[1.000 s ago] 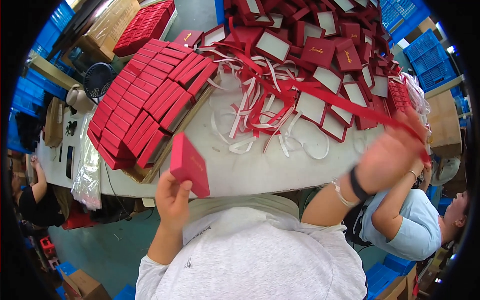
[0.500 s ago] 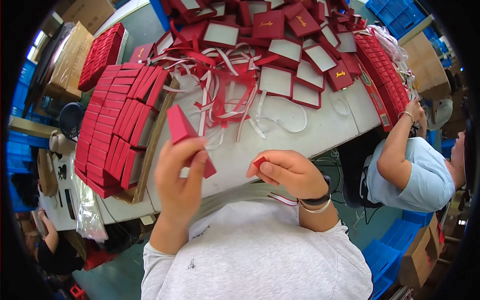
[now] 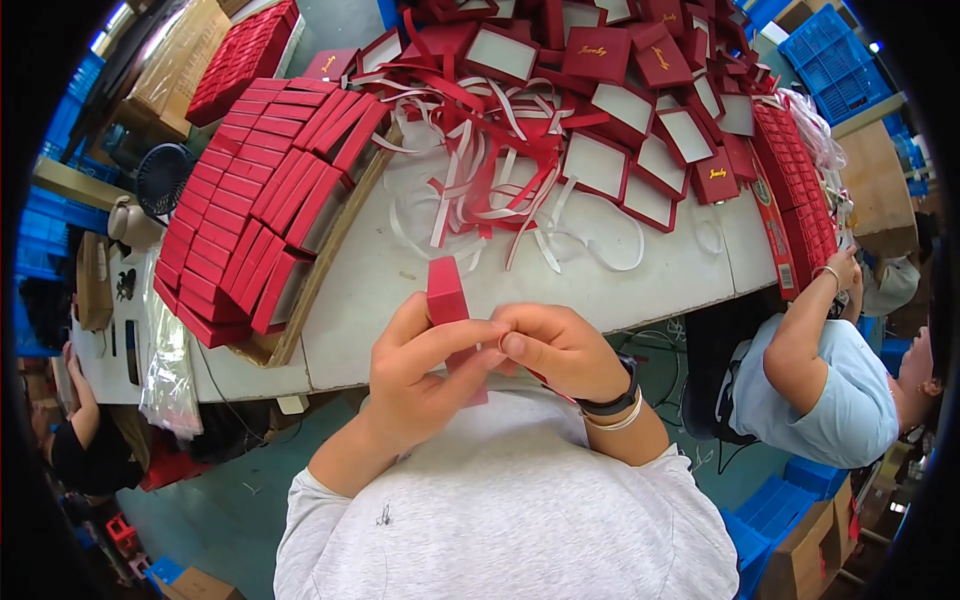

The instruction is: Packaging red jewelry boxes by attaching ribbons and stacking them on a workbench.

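In front of my chest, my left hand point(image 3: 415, 365) grips a small red cardboard box point(image 3: 446, 290), held on edge with one narrow side up. My right hand point(image 3: 560, 350) is closed in a pinch and meets the left fingertips beside the box. A thin red ribbon point(image 3: 541, 378) shows under the right fingers; most of it is hidden by them. Beyond my hands, a tangle of red and white ribbons point(image 3: 500, 170) lies on the white table point(image 3: 345, 320).
At left, a cardboard tray point(image 3: 290, 335) carries stacked red boxes point(image 3: 235, 190). Open red boxes with white insides point(image 3: 597, 163) are heaped at the back. More red boxes point(image 3: 795, 190) stand in rows at right, near a co-worker in a light blue shirt point(image 3: 835, 380). A small dark fan point(image 3: 165, 178) stands left.
Both hands have come together; the left moved right with the red box, and the right fingertips now meet the left ones. The view has shifted, so the table appears higher and rightward.
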`<action>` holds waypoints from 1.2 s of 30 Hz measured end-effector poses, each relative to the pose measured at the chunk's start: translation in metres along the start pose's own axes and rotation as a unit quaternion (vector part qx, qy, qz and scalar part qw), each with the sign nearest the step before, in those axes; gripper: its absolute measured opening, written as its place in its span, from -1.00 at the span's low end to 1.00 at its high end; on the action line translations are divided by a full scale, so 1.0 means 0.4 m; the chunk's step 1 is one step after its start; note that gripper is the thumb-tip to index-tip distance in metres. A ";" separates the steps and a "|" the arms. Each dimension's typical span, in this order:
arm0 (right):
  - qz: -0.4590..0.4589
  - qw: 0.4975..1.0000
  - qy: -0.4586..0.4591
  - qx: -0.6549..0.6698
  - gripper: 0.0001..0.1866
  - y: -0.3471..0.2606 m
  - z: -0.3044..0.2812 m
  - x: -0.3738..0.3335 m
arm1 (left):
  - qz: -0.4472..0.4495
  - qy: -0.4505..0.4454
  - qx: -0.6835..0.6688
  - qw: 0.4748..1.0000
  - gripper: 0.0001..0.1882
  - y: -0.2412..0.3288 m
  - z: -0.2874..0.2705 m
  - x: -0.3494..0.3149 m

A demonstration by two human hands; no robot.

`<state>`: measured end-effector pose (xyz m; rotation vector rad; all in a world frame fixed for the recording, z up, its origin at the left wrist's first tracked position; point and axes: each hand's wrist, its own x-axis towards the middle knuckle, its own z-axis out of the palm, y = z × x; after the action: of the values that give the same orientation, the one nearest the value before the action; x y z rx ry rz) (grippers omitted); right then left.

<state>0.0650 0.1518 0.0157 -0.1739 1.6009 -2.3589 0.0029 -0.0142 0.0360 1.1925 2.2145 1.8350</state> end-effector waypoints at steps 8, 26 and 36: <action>-0.223 0.895 0.188 -0.337 -0.87 -0.041 0.045 -0.038 | 0.086 0.044 0.146 0.985 -0.67 -0.019 0.007 -0.009; -0.164 0.856 0.239 -0.429 -0.86 -0.043 0.037 -0.039 | 0.130 0.022 0.239 0.962 -0.61 -0.023 0.027 -0.012; -0.189 0.817 0.233 -0.493 -0.88 -0.030 0.030 -0.039 | 0.147 0.039 0.297 0.943 -0.68 -0.021 0.049 -0.008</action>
<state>0.0809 0.1500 0.0321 -0.1207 3.1690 -1.5703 0.0098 0.0000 0.0216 1.6338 2.8914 1.3222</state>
